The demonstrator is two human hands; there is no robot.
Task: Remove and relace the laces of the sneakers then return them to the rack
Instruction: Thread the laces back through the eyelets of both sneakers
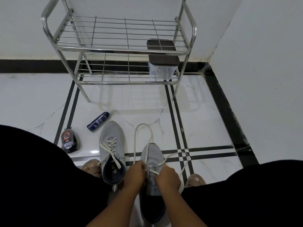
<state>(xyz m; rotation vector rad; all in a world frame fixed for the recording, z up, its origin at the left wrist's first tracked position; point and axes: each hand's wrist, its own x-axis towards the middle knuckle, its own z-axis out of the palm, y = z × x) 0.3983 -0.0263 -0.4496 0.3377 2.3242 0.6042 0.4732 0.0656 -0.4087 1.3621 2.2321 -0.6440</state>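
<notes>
Seen from above, a person's left hand (136, 173) is curling its fingers around a cream lace (148, 145) at the left side of a grey sneaker (151, 163). The right hand (168, 177) is pinching the same lace on the shoe's right side, just above the eyelets. Both hands are sitting close together over the sneaker's tongue, with the forearms reaching in from the bottom of the view.

The lace is running loose from the hands: one long loop is lying on the floor beyond the toe, and another length is trailing to the right across the tiles. Only the lowest eyelets are showing crossed lace.

Just to the left, a second grey sneaker (112, 145) is standing on the floor, toe pointing away, fully laced with its ends hanging loose over the dark opening. The person's knees, in black cloth, are filling both lower corners, and bare toes are peeking out beside each shoe.

Further left on the white marble floor (205, 122), a dark blue spray can (98, 121) is lying on its side, and a small dark wrapped pack (69, 142) is resting near it.

Beyond the shoes, a steel wire rack (114, 49) with two shelves is standing against the wall. A clear container with a dark lid (162, 53) is sitting on the lower shelf at the right end.
</notes>
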